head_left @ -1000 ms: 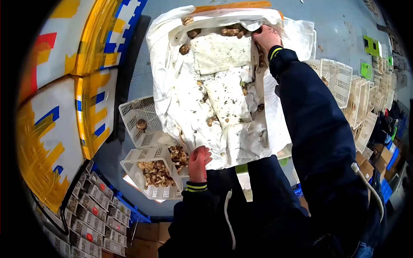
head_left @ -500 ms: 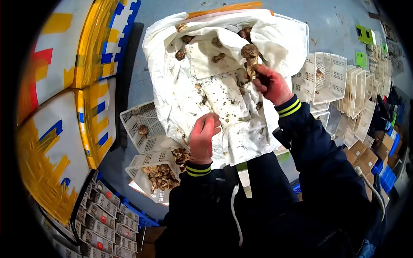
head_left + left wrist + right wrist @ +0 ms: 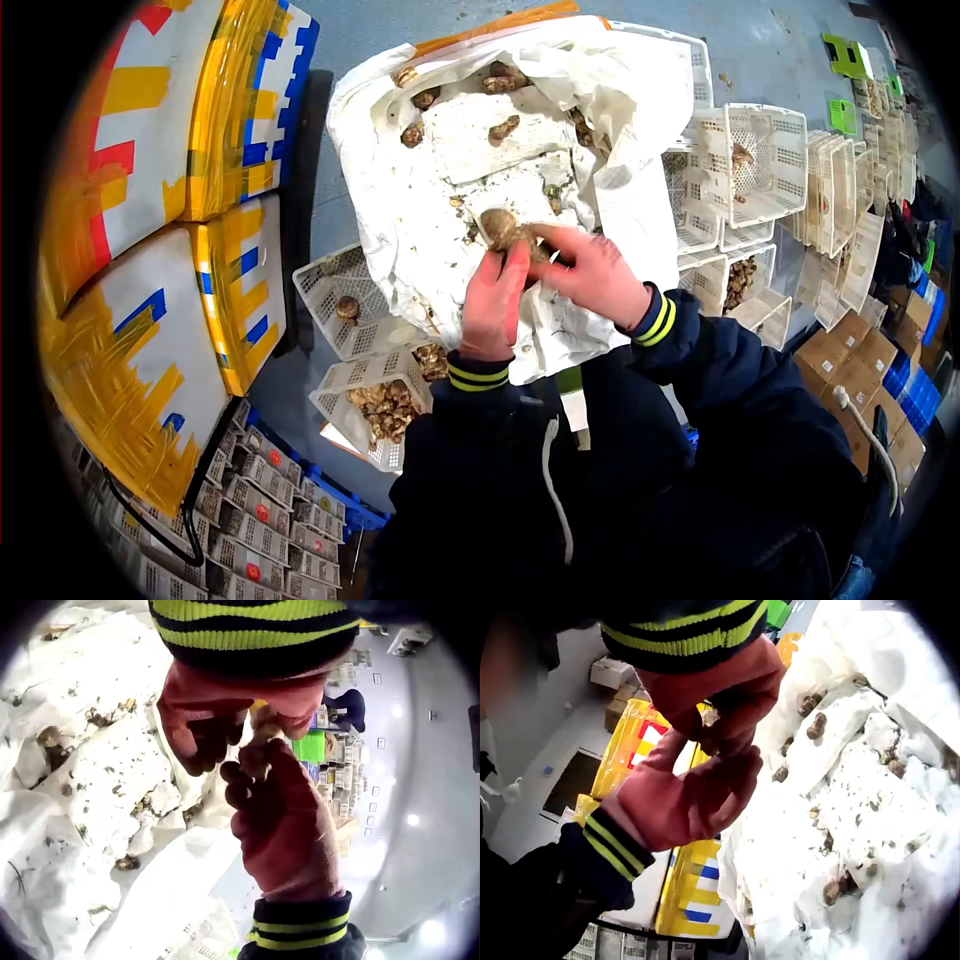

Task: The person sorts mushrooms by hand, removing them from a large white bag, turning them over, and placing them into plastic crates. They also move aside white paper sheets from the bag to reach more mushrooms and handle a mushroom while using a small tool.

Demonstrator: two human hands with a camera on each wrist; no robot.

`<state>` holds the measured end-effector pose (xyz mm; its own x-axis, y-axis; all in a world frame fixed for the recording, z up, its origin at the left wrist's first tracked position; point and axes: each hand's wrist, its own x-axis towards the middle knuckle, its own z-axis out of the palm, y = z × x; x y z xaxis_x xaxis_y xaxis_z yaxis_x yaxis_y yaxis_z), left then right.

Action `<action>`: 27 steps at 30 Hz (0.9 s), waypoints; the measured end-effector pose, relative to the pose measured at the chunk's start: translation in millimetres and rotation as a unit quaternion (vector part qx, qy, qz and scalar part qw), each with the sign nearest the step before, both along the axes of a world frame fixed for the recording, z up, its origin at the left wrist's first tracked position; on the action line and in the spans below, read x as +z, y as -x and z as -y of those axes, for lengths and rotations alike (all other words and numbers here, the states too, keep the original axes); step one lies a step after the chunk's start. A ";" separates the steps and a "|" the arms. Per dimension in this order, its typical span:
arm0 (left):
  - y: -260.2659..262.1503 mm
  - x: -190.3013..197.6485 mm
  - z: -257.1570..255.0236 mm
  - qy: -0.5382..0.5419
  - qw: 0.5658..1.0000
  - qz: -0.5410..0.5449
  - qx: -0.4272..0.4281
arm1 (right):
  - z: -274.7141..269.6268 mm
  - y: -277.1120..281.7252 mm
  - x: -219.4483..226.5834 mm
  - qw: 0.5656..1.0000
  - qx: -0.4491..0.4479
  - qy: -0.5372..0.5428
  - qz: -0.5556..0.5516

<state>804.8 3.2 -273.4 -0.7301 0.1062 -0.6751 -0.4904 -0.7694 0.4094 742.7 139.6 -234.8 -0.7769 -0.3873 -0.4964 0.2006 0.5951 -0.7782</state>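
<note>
Over the white-lined box (image 3: 400,220), both hands hold one brown mushroom (image 3: 497,228), its round cap toward the far side in the head view. My left hand (image 3: 493,310) grips it from the near left. From the right, my right hand (image 3: 595,275) pinches its stem end. The wrist views show the fingers of both hands meeting around the mushroom's pale stem (image 3: 259,754), which they partly hide. Loose mushrooms lie on the lining, among them one on a white pad (image 3: 503,130) and a clump near the far edge (image 3: 505,78). Dark crumbs dot the pads.
Left of the box stand two white baskets, one with a single mushroom (image 3: 347,309), the nearer holding a pile of mushrooms (image 3: 385,412). Taped foam boxes (image 3: 130,330) are stacked at far left. More white baskets (image 3: 765,165) line the right side, with cardboard boxes (image 3: 850,365) below.
My right hand has lifted a mushroom from the box's far right corner and brought it nearer. My left hand has moved up and right from the near edge and now grips that mushroom too.
</note>
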 end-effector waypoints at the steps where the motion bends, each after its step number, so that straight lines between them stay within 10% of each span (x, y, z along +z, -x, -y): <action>1: 3.9 1.9 7.4 -0.006 0.997 -0.007 -0.072 | 3.0 -3.5 6.9 0.996 0.034 0.034 -0.078; 9: -3.2 8.3 9.1 -0.083 0.980 0.180 0.022 | -39.9 -2.7 0.2 0.967 -0.205 0.057 0.138; 17: -20.5 -8.3 -16.3 -0.105 0.975 0.171 0.091 | -42.0 -27.3 -5.9 0.977 -0.131 0.096 0.136; 21: -44.7 -16.9 -45.9 0.111 0.972 -0.160 -0.134 | -30.1 -56.0 -19.3 0.989 -0.063 0.124 -0.045; 23: -39.4 16.3 -60.6 -0.038 0.996 0.005 -0.083 | -43.5 -57.3 -16.5 0.981 -0.118 0.131 0.078; 25: -43.3 12.7 -77.7 0.183 0.945 -0.165 -0.214 | -64.0 -65.4 -33.8 0.957 -0.187 0.203 0.088; 27: -31.5 46.6 -95.9 0.060 0.988 0.023 -0.138 | -101.3 -66.7 -31.4 0.976 -0.151 0.110 0.109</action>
<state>836.4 99.0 -226.8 -0.6521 0.2146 -0.7271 -0.6954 -0.5514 0.4608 809.4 240.8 -266.2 -0.7570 -0.2732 -0.5936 0.5166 0.3062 -0.7996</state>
